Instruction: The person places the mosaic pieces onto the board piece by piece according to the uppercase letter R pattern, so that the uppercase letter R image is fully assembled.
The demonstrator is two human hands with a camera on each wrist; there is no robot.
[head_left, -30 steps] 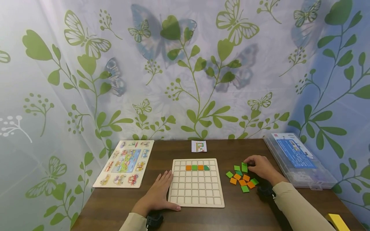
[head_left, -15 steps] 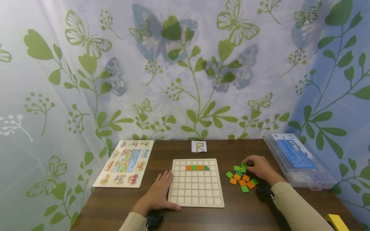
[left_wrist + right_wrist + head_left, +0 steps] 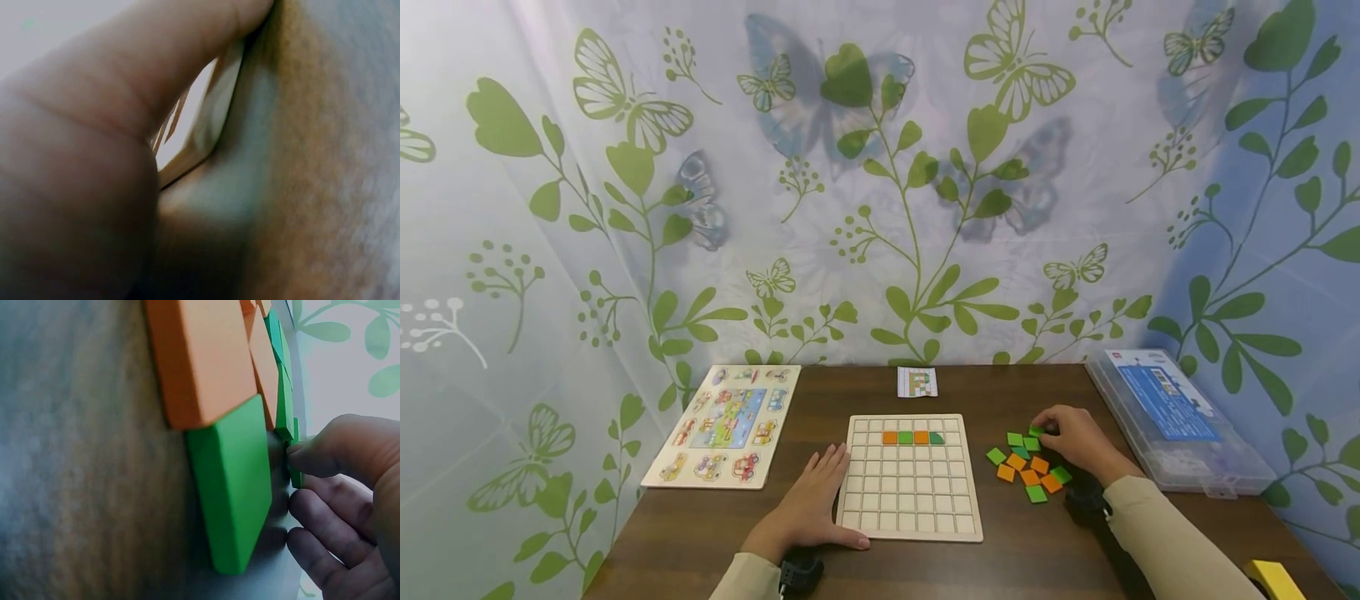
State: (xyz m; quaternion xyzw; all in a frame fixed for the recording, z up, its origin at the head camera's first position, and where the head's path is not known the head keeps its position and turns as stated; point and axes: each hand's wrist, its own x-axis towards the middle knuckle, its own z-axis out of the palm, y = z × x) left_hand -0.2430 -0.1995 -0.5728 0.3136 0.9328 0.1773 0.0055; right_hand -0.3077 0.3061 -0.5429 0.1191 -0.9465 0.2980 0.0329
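My left hand lies along the left edge of a wooden grid board, fingers straight and thumb spread at the near corner. In one row of the board sit two orange square tiles, a green square tile and a darker green rounded tile. On the right, my right hand pinches a green tile at the far side of a loose tile pile. The right wrist view shows the thumb on that tile, close to the table, with an orange tile and another green tile nearer the camera.
A picture puzzle board lies at the left. Behind the grid board is a small pattern card. A clear plastic case stands at the right, and a yellow object sits at the lower right. A printed curtain hangs behind the table.
At the back of the pile, two overlapping green tiles have come apart; one now lies nearer, while my right hand holds the other. The left hand stays in place.
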